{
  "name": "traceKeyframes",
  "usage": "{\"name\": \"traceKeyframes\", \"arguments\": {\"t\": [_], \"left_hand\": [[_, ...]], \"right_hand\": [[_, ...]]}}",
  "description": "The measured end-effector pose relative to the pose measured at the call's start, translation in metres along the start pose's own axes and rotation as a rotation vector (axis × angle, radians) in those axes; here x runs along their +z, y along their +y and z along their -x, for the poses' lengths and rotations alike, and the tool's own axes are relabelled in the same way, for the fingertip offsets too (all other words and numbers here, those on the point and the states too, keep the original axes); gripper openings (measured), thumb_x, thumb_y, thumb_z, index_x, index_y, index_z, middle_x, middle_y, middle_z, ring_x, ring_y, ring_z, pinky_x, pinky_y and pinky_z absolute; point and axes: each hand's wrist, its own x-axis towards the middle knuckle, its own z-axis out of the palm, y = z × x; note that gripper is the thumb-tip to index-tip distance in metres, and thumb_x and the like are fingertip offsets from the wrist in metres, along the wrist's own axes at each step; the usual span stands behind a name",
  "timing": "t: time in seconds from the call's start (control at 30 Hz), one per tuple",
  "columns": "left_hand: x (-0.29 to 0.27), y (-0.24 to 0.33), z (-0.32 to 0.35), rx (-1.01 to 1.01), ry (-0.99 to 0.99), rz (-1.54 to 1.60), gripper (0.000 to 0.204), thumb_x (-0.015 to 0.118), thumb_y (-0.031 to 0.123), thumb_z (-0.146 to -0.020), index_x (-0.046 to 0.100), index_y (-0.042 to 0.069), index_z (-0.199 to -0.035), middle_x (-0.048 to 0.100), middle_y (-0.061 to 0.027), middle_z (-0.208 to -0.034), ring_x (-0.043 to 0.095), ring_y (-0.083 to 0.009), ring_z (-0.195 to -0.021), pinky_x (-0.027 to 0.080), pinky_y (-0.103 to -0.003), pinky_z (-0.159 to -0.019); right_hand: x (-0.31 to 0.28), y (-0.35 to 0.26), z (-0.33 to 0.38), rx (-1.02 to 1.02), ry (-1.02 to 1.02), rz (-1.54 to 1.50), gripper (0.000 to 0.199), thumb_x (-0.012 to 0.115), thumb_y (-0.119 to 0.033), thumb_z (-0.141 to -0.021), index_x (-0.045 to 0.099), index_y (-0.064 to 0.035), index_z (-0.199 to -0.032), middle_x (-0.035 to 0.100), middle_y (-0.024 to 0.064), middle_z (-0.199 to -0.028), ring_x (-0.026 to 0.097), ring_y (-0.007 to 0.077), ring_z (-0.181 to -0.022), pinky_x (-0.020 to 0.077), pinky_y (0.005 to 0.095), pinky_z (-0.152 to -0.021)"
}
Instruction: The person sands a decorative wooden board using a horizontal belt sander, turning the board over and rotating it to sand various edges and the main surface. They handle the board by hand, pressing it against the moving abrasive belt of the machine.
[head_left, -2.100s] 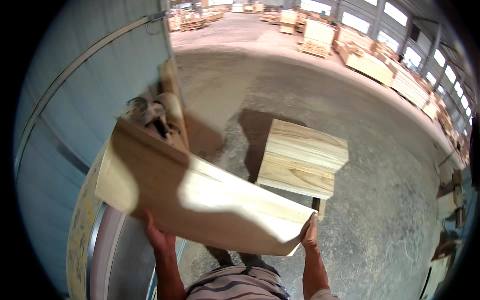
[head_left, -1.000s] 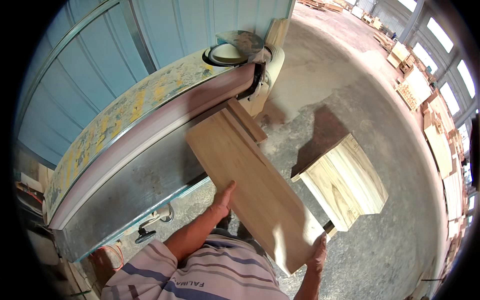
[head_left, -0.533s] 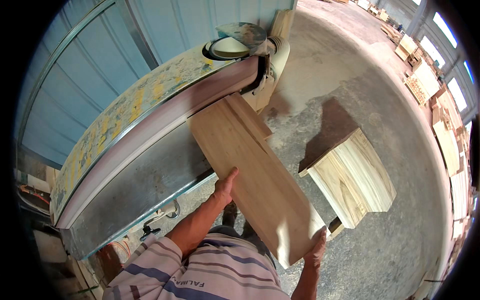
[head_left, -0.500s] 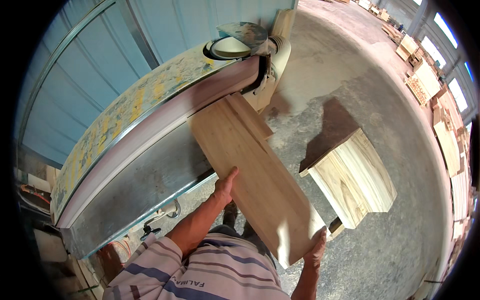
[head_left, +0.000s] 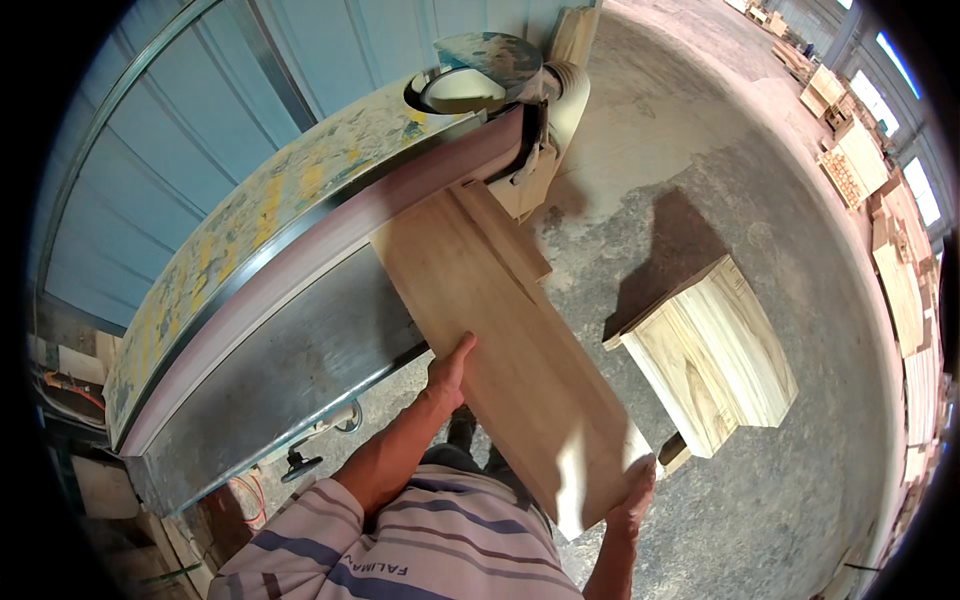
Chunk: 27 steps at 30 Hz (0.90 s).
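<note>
A long flat wooden board (head_left: 510, 360) slants across the middle, its far end against the pinkish belt (head_left: 330, 235) of a long belt sander. Part of it lies over the grey metal table (head_left: 280, 350), and its near end reaches out toward me. My left hand (head_left: 452, 372) grips the board's left edge about midway, thumb on top and fingers hidden beneath. At the near right corner my right hand (head_left: 632, 497) is closed round the end. A narrow wooden strip (head_left: 503, 235) lies along the board's right edge by the sander's far end.
To the right, a stack of pale boards (head_left: 710, 350) stands low over the concrete floor (head_left: 770, 490). A blue corrugated wall (head_left: 140, 180) rises behind the sander. Under the table's front edge sits a black-handled crank (head_left: 300, 463). Wood piles (head_left: 855, 160) line the far right.
The view has shifted very slightly. Both hands keep their holds, and the board stays at nearly the same place against the belt.
</note>
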Motion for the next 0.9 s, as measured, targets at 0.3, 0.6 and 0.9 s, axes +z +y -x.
{"name": "traceKeyframes", "arguments": {"t": [0.3,0.6,0.9], "left_hand": [[0.000,0.000,-0.002,0.012,-0.007,0.001,0.061,0.071,0.036,-0.077,0.046,0.007,-0.124,0.053,-0.0088,-0.119,0.050,-0.0266,-0.111,0.042,-0.045,-0.093],[0.002,0.002,0.001,0.065,0.016,-0.037,0.064,0.074,0.035,-0.074,0.047,0.006,-0.123,0.054,-0.0083,-0.118,0.051,-0.0263,-0.110,0.043,-0.045,-0.093],[0.006,-0.013,0.011,0.051,0.115,-0.102,0.061,0.074,0.034,-0.075,0.048,0.006,-0.123,0.055,-0.0082,-0.117,0.052,-0.0254,-0.109,0.044,-0.042,-0.091]], "right_hand": [[-0.020,0.019,-0.009,-0.030,-0.011,-0.133,0.061,0.043,-0.048,-0.092,0.039,-0.0024,-0.131,0.043,0.0090,-0.130,0.041,0.0229,-0.120,0.0325,0.0373,-0.103],[-0.003,0.004,-0.001,-0.038,-0.042,-0.110,0.057,0.040,-0.043,-0.094,0.037,-0.0018,-0.133,0.044,0.0095,-0.130,0.041,0.0210,-0.120,0.0321,0.0350,-0.104],[-0.037,0.022,-0.001,-0.102,0.017,-0.163,0.049,0.040,-0.039,-0.095,0.042,-0.0034,-0.129,0.047,0.0037,-0.126,0.042,0.0144,-0.117,0.0305,0.0311,-0.103]]}}
